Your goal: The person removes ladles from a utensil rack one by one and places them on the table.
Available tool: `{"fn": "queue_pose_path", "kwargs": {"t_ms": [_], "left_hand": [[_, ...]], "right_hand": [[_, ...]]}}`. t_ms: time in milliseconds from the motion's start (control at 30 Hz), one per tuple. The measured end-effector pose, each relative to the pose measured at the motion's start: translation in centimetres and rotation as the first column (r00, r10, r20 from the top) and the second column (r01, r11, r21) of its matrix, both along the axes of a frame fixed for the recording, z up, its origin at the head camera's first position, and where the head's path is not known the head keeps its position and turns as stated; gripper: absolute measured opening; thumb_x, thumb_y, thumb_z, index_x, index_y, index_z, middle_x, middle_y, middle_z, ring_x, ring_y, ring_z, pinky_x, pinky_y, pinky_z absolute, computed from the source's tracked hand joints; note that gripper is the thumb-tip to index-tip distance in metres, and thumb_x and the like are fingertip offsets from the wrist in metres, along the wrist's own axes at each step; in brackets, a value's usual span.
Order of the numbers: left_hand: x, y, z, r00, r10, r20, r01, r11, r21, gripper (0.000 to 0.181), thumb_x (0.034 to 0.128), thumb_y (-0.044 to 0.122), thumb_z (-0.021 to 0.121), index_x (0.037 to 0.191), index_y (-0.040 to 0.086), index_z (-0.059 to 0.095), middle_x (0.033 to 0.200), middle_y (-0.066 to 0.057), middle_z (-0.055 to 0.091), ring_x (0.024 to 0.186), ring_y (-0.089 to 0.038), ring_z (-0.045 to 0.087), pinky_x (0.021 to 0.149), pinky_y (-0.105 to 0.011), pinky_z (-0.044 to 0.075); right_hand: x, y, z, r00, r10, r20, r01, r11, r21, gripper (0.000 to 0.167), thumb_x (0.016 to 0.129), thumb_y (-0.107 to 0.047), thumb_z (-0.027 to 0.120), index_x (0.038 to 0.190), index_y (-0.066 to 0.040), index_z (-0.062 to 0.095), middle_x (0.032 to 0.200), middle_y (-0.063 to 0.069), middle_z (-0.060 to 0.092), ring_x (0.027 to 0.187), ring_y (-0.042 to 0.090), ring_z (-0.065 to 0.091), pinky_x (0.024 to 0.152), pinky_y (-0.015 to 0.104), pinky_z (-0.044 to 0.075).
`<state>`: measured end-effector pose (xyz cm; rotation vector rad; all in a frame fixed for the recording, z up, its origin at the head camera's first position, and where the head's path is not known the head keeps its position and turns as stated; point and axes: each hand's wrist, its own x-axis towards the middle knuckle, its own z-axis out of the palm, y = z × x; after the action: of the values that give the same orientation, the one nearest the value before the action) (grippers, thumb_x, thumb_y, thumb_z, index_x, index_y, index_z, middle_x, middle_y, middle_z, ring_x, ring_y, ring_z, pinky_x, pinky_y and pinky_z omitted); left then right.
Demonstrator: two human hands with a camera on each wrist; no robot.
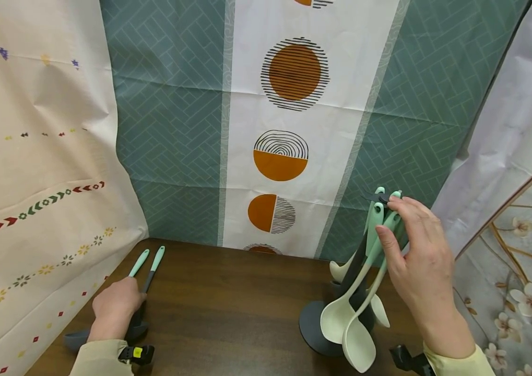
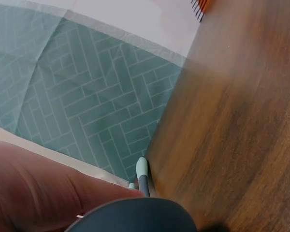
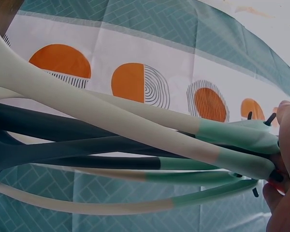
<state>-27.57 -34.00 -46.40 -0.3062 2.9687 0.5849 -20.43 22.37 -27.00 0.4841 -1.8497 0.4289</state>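
At the left of the table lie two dark grey utensils with mint-green handles, one a ladle [image 1: 77,340]. My left hand [image 1: 117,303] lies over them and appears to grip the ladle's handle [image 1: 139,262]; its fingertips are hidden. The second utensil's handle [image 1: 157,258] runs along the hand's right side. On the right, a dark utensil stand [image 1: 311,326] carries several hanging utensils, including a cream ladle [image 1: 337,318] and a cream spoon [image 1: 359,345]. My right hand [image 1: 423,256] is at the stand's top, thumb and fingers pinching a green handle [image 3: 246,164] by its end.
The brown wooden table [image 1: 228,308] stretches between the two hands. Behind it hangs a green and white patterned cloth [image 1: 172,120]. A cream cloth [image 1: 45,172] borders the left, and a floral cloth [image 1: 515,292] borders the right.
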Motion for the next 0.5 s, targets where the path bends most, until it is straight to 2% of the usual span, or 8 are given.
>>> {"fn": "queue_pose_path", "kwargs": {"t_ms": [200, 500], "left_hand": [[0.2, 0.4, 0.5, 0.995, 0.023, -0.094, -0.023, 1.000, 0.008, 0.033, 0.1060, 0.028, 0.072, 0.097, -0.003, 0.067, 0.084, -0.020, 0.067, 0.074, -0.038, 0.066, 0.061, -0.055, 0.052], [0.8, 2.1, 1.5, 0.985, -0.007, -0.171, 0.008, 1.000, 0.007, 0.031, 0.1080, 0.029, 0.067, 0.089, 0.007, 0.060, 0.075, -0.012, 0.059, 0.067, -0.033, 0.061, 0.057, -0.049, 0.048]], "right_hand": [[0.2, 0.1, 0.1, 1.000, 0.001, -0.001, -0.001, 1.000, 0.002, 0.068, 0.112, -0.061, 0.054, 0.143, -0.003, 0.069, 0.145, 0.017, 0.069, 0.139, 0.042, 0.060, 0.124, 0.036, 0.039], [0.2, 0.5, 0.3, 1.000, 0.023, 0.008, -0.023, 1.000, 0.013, 0.068, 0.112, -0.062, 0.053, 0.149, -0.006, 0.067, 0.146, 0.021, 0.067, 0.138, 0.043, 0.059, 0.124, 0.036, 0.038]]}}
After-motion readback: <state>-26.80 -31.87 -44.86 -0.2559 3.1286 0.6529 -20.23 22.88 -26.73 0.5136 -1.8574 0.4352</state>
